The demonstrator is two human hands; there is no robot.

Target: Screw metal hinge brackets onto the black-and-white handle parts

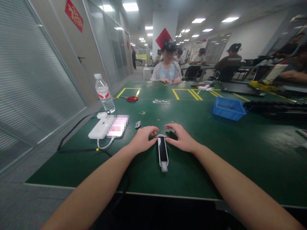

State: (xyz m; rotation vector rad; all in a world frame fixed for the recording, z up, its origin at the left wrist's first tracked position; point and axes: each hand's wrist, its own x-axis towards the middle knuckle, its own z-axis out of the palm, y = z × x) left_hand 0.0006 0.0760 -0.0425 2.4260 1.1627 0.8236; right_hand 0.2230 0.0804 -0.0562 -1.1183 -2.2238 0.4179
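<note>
A slim white-framed device [163,150] with a long dark panel lies on the green table, a pale block at its near end. A thin metal piece seems to cross its far end, between my hands. My left hand [143,139] is beside that end on the left, fingers curved and apart from the thumb, whose tip is close to the frame. On the other side, my right hand [182,137] rests with index finger and thumb spread, the thumb tip near the frame. Whether either thumb touches it, I cannot tell. A small metal part [138,125] lies just beyond my left hand.
Left are a water bottle [105,94], white power bank [99,127], phone [118,125] and black cord [72,150]. Red-handled scissors [131,99], small metal bits [142,112] and a blue bin [229,108] lie farther off. A person [168,68] sits opposite.
</note>
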